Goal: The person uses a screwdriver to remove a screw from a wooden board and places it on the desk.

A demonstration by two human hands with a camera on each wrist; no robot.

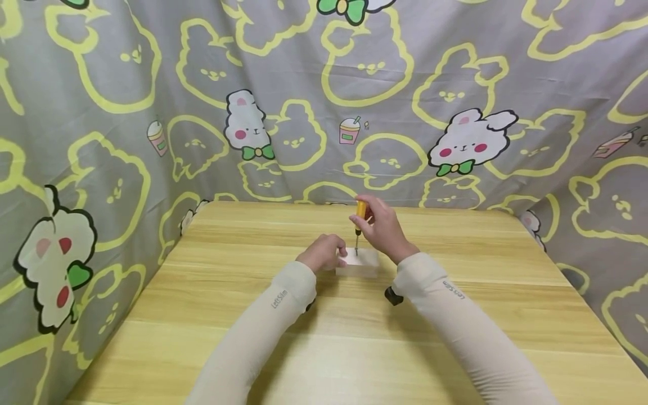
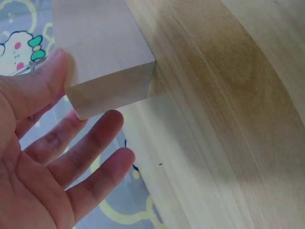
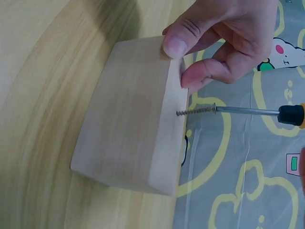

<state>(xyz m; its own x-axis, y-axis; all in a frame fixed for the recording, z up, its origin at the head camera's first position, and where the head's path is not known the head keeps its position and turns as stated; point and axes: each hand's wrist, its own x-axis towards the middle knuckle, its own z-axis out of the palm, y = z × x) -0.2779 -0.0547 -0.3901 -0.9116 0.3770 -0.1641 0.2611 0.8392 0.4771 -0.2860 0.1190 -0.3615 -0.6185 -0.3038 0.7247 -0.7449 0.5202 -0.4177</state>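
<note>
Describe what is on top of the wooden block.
A screw stands on top of the wooden block, the screwdriver meeting its head. The left hand hides part of the block's end; whether the screw's point has entered the wood cannot be told.

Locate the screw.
In the right wrist view, the screw is right of centre, between the wooden block and the screwdriver, below the left hand.
</note>
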